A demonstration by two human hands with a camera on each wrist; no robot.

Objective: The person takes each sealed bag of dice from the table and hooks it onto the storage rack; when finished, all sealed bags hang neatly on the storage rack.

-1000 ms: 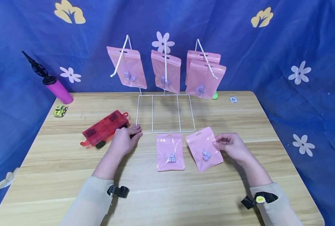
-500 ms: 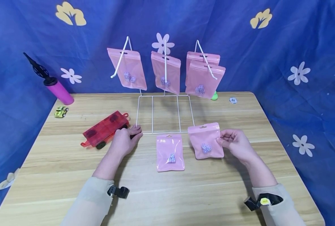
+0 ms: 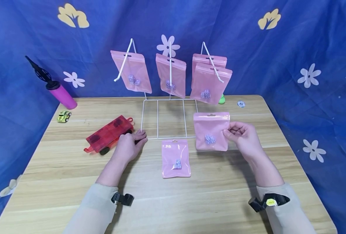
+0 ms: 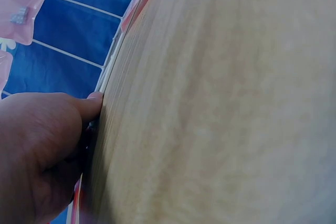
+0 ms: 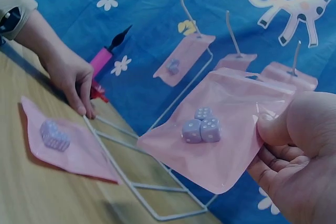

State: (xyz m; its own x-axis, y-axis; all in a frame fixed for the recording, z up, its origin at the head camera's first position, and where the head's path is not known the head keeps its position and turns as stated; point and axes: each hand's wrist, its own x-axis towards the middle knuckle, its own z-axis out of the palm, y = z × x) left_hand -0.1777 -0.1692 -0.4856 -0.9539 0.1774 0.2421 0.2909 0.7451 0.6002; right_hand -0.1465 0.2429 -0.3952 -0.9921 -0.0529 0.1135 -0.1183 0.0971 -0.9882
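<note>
My right hand [image 3: 244,138] pinches the right edge of a pink zip pouch [image 3: 211,125] between thumb and fingers. It is held upright in the air over the front right of the white wire display rack [image 3: 173,138]. Lilac dice [image 5: 202,129] show through its clear front in the right wrist view. At the rack's front left corner, my left hand [image 3: 130,143] grips the wire with thumb and fingertips. A second pouch of dice [image 3: 175,151] lies flat on the table before the rack. Several more pouches [image 3: 212,84] hang from the rack's three hooks, two on the right one.
A red toy trailer [image 3: 110,133] stands just left of my left hand. Farther left are a small yellow-green toy car [image 3: 64,116] and a magenta hand pump [image 3: 62,96]. A green object [image 3: 222,99] and a poker chip [image 3: 241,104] lie at the back right, before a blue cloth [image 3: 249,48].
My right hand has lifted the pouch off the table, turned it upright and moved it toward the rack. The left hand has stayed at the rack's corner.
</note>
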